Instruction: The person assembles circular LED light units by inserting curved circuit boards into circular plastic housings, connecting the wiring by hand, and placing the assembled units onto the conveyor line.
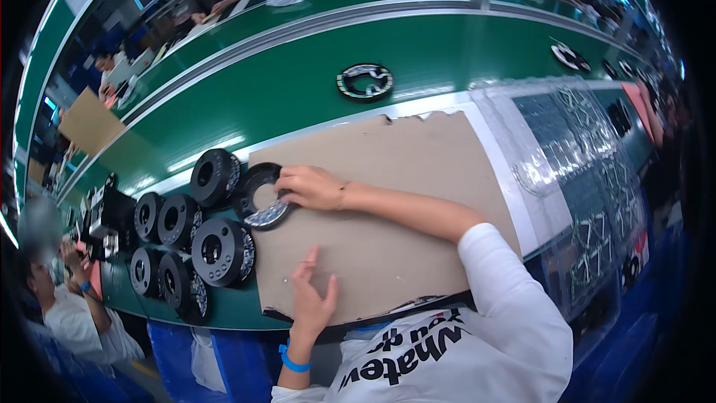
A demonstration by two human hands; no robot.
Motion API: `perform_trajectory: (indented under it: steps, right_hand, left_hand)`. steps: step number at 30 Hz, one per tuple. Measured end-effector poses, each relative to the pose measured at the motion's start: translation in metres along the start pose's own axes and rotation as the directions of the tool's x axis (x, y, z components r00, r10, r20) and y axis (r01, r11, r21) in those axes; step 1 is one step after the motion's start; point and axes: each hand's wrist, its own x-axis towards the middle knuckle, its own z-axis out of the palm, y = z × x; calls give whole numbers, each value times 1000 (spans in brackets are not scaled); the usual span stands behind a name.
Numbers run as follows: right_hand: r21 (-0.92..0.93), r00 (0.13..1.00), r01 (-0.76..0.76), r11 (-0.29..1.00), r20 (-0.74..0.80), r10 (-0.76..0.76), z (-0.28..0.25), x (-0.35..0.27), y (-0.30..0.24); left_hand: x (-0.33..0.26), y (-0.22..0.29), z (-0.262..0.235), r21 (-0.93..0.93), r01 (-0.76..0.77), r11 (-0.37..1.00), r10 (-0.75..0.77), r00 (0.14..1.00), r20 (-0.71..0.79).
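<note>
My right hand [312, 187] grips the right rim of a black ring-shaped part [247, 192]. The ring is tilted, and a patterned, shiny strip shows along its lower edge. It is over the left side of a brown cardboard sheet [403, 172], beside several black round housings [216, 252] with centre holes, standing in stacks. Lower on the cardboard hovers my left hand [309, 295], fingers apart and holding nothing. A blue band is on that wrist.
On the green conveyor belt [283, 112] beyond lies another ring part [364, 82], with a white-and-black one [570, 57] farther right. Clear plastic trays [552, 157] cover the right side. A co-worker [74, 313] sits at the left, near a black device [110, 213].
</note>
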Motion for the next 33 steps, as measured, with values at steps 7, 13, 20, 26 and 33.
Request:
perform_trajectory:
  steps: [7, 13, 20, 26, 33]
  right_hand:
    - [-84, 993, -34, 996, -118, 24, -45, -47, -21]
    - [-24, 966, -257, 966, -28, 256, -91, -139, -72]
    - [-471, 718, -692, 547, -533, 448, -220, -317, -98]
    - [-38, -247, -871, -491, -829, 502, -280, -421, -154]
    - [49, -297, -916, -399, -752, 589, -299, -460, -145]
  left_hand:
    - [16, 2, -22, 85, -11, 996, 26, 985, -170]
    - [42, 15, -17, -14, -59, 998, 61, 954, 294]
    - [48, 15, -3, -15, -201, 980, 189, 893, 408]
    - [50, 21, 8, -15, -223, 975, 211, 898, 386]
    - [54, 31, 0, 46, -193, 980, 161, 912, 377]
